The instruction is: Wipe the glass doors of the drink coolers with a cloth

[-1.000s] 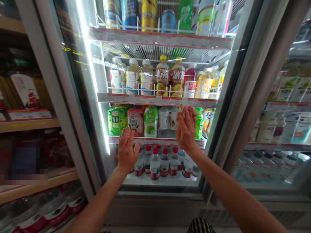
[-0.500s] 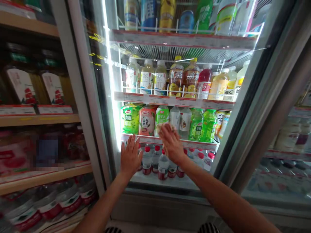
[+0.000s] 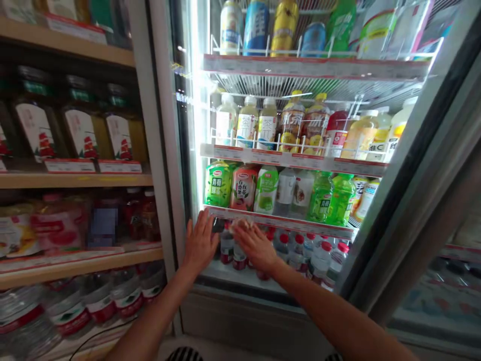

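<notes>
My left hand (image 3: 200, 243) lies flat on the glass door (image 3: 240, 288) of a lit drinks fridge, near the left frame, its fingers stretched upward and holding nothing. My right hand (image 3: 259, 248) is on the same glass to its right, its fingers over a crumpled pale cloth (image 3: 240, 224), mostly hidden beneath them. Behind the glass, red-capped water bottles (image 3: 227, 245) stand on the bottom level. One shelf higher are a green tea bottle (image 3: 218, 184), a red tea bottle (image 3: 244, 188) and several other drinks.
Upper fridge shelves hold more bottles and cans (image 3: 256, 27). To the left, wooden shelves (image 3: 75, 180) carry dark oil-like bottles (image 3: 80, 120), packets and large water bottles (image 3: 67, 311). A thick metal door frame (image 3: 409, 210) slants along the right side.
My right hand has moved down and left across the glass with the cloth, closer to my left hand. My view has shifted left; the left hand stays on the glass.
</notes>
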The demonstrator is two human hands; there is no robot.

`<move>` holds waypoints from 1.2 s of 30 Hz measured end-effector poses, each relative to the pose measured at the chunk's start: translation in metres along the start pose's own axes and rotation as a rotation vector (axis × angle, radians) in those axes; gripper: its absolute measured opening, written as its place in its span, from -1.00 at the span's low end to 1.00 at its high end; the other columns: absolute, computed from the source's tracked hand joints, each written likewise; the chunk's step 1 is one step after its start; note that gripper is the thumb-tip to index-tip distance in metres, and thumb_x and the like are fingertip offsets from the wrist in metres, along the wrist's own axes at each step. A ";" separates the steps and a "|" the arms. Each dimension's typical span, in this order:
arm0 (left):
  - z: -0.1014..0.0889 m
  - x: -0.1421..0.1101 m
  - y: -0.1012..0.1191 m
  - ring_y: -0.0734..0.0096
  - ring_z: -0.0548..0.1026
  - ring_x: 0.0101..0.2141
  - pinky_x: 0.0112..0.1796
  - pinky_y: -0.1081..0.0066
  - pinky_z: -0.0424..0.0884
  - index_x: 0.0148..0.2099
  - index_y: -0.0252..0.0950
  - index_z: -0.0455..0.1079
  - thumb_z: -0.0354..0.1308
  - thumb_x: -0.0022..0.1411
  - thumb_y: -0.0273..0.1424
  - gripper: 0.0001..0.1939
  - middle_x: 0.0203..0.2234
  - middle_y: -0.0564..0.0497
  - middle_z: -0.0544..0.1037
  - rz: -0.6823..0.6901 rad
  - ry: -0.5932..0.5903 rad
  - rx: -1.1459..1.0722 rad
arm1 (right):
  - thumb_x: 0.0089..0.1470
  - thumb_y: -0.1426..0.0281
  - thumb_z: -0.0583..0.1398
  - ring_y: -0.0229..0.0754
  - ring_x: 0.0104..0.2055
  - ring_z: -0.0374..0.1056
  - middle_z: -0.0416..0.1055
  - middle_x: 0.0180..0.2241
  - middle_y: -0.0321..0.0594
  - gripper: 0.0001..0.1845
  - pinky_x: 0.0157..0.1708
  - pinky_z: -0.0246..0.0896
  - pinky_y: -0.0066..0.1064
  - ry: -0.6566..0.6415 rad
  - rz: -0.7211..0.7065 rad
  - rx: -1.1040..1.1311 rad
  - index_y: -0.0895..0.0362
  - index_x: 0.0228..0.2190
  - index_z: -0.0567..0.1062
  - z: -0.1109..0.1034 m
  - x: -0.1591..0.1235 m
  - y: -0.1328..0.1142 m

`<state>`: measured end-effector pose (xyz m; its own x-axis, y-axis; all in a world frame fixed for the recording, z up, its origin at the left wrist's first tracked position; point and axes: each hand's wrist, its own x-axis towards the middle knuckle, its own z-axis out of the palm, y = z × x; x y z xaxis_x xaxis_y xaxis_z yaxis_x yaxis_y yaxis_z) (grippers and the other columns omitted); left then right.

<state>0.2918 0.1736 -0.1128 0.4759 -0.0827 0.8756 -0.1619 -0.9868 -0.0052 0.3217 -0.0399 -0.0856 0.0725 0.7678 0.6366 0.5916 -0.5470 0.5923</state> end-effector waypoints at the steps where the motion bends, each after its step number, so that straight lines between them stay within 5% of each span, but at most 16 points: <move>1: -0.001 -0.002 -0.004 0.14 0.02 0.20 0.13 0.00 -0.01 0.26 -0.35 -0.08 -0.09 0.23 -0.37 -0.43 0.20 -0.24 0.07 0.007 -0.008 0.005 | 0.07 0.50 0.04 -0.06 0.27 -0.13 0.07 0.20 -0.14 -0.50 0.17 -0.03 -0.16 -0.028 -0.057 0.016 0.18 0.08 0.22 0.006 -0.005 -0.009; 3: -0.002 -0.005 -0.015 0.13 0.03 0.20 0.12 0.00 -0.02 0.25 -0.36 -0.07 -0.09 0.23 -0.37 -0.44 0.20 -0.24 0.07 0.005 -0.016 0.014 | 0.07 0.51 0.04 -0.07 0.27 -0.13 0.04 0.21 -0.14 -0.48 0.18 -0.05 -0.15 -0.073 -0.078 0.047 0.19 0.10 0.19 0.010 -0.001 -0.015; 9: -0.005 -0.005 -0.044 0.12 0.04 0.20 0.13 -0.04 -0.07 0.26 -0.33 -0.07 -0.10 0.22 -0.34 -0.43 0.21 -0.22 0.06 -0.039 -0.035 -0.010 | 0.07 0.52 0.02 -0.05 0.30 -0.30 -0.09 0.25 -0.11 -0.40 0.23 -0.24 -0.03 -0.018 0.172 0.077 0.18 0.16 0.06 0.009 0.056 -0.004; 15: -0.011 -0.015 -0.056 0.12 0.02 0.20 0.14 -0.01 -0.04 0.26 -0.36 -0.10 -0.11 0.20 -0.33 -0.40 0.22 -0.24 0.02 -0.175 -0.061 -0.025 | 0.10 0.47 -0.01 -0.08 0.26 -0.12 0.03 0.21 -0.16 -0.47 0.19 -0.04 -0.17 -0.151 -0.176 0.149 0.22 0.12 0.13 0.040 0.052 -0.045; 21: -0.024 -0.010 -0.070 0.09 0.00 0.21 0.13 -0.03 -0.07 0.26 -0.39 -0.11 -0.11 0.19 -0.32 -0.38 0.22 -0.27 0.01 -0.218 -0.069 -0.029 | 0.16 0.49 -0.10 -0.06 0.29 -0.24 -0.09 0.25 -0.17 -0.51 0.23 -0.18 -0.06 0.001 0.073 0.104 0.20 0.13 0.11 0.040 0.137 -0.041; 26: -0.028 -0.016 -0.074 0.04 0.04 0.19 0.11 -0.06 0.00 0.25 -0.40 -0.08 -0.10 0.19 -0.33 -0.40 0.20 -0.32 0.04 -0.264 -0.059 -0.041 | 0.15 0.49 -0.07 -0.14 0.24 -0.06 0.01 0.22 -0.12 -0.52 0.19 -0.03 -0.23 -0.101 -0.120 0.164 0.25 0.12 0.13 0.060 0.092 -0.076; 29: -0.028 -0.021 -0.070 0.03 0.03 0.19 0.10 -0.07 0.03 0.25 -0.38 -0.10 -0.09 0.19 -0.35 -0.40 0.20 -0.32 0.04 -0.257 -0.077 -0.051 | 0.15 0.50 -0.06 -0.19 0.22 0.01 0.09 0.19 -0.15 -0.55 0.17 0.00 -0.25 -0.123 -0.210 0.177 0.21 0.09 0.18 0.056 0.070 -0.069; 34: -0.025 -0.011 -0.053 0.05 0.00 0.21 0.11 -0.04 0.02 0.28 -0.35 -0.17 -0.07 0.19 -0.37 -0.35 0.22 -0.29 -0.01 -0.222 -0.039 -0.069 | 0.10 0.52 -0.02 -0.10 0.30 -0.26 -0.08 0.24 -0.16 -0.45 0.22 -0.21 -0.04 -0.014 0.139 0.107 0.14 0.14 0.10 0.021 0.078 -0.018; 36: -0.022 -0.008 -0.040 0.07 -0.01 0.21 0.11 -0.02 0.03 0.28 -0.34 -0.18 -0.07 0.19 -0.39 -0.35 0.22 -0.27 -0.01 -0.185 -0.029 -0.083 | 0.07 0.53 0.01 -0.09 0.30 -0.24 -0.05 0.24 -0.14 -0.43 0.21 -0.20 -0.04 -0.023 0.140 0.097 0.13 0.14 0.11 0.014 0.056 -0.016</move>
<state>0.2757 0.2168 -0.1090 0.5291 0.0938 0.8434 -0.1395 -0.9707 0.1954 0.3281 0.0164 -0.0663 0.1772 0.6946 0.6972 0.6491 -0.6150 0.4477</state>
